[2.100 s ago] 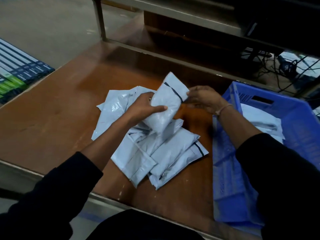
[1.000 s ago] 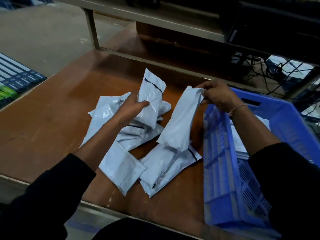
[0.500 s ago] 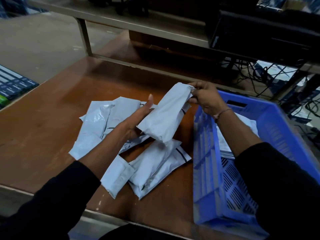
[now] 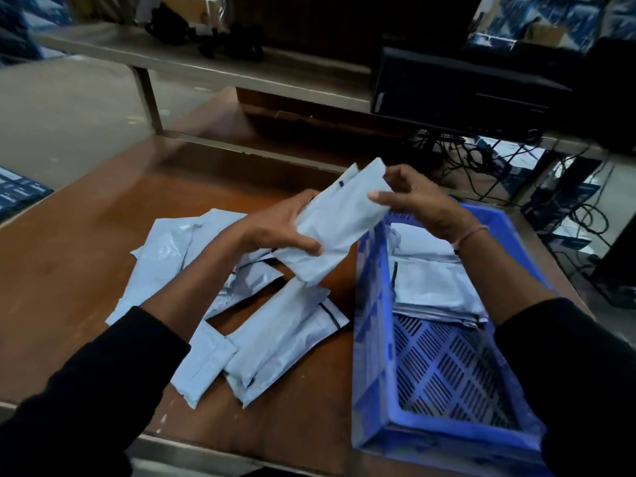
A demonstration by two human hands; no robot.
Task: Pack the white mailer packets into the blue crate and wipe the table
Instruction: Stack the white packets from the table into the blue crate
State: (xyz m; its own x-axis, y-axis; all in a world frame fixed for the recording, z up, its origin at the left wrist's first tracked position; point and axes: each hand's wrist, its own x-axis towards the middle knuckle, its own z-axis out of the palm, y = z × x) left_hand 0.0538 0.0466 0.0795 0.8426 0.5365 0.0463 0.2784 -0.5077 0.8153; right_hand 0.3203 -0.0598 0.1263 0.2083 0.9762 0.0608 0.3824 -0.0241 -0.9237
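Note:
Both hands hold one white mailer packet [image 4: 339, 218] in the air, just left of the blue crate [image 4: 370, 332] and above its near-left rim. My left hand [image 4: 278, 227] grips the packet's lower half, thumb across its front. My right hand [image 4: 418, 201] pinches its upper end. Several more white packets [image 4: 275, 335] lie in a loose pile on the brown table [image 4: 69, 256] below my left arm. Inside the crate a stack of packets [image 4: 433, 287] lies against its far end; the near half of its slotted floor is bare.
A raised shelf [image 4: 213, 68] on metal legs runs along the table's far side, with a black box [image 4: 457, 87] on it. Cables hang behind the crate at the right. Blue cartons [image 4: 17, 192] sit off the table's left edge.
My left hand let go of its own packet, which dropped to the pile, and now grips the packet that my right hand lifted. That packet has moved right, toward the crate.

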